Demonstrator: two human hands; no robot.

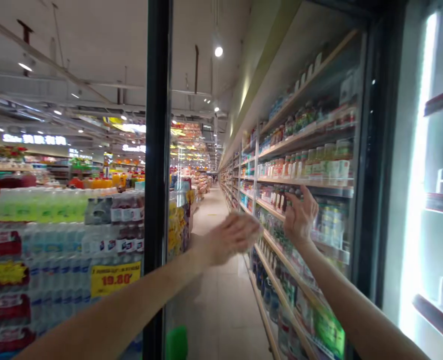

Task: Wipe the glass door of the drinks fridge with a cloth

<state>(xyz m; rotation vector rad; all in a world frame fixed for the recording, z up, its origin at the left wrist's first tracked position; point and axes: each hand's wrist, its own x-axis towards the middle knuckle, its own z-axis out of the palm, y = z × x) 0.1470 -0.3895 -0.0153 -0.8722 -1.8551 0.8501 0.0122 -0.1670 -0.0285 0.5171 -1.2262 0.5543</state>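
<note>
I face an open glass cooler door [206,125] with a black frame [157,150]. My right hand [300,216] is open, its fingers spread, and it lies flat against the glass near the door's right edge. My left hand [232,238] reaches out to the middle of the glass and is smeared by motion. Its fingers look curled, and something pale may be under them, but I cannot make it out. Both forearms are bare and stretched forward.
Through the glass, a long aisle [214,280] runs ahead, with bottle shelves [300,170] on its right. Stacked packs of bottled drinks [56,235] with a yellow price sign [114,277] stand left. The lit cooler interior [431,200] is at right. A green object [176,343] sits low.
</note>
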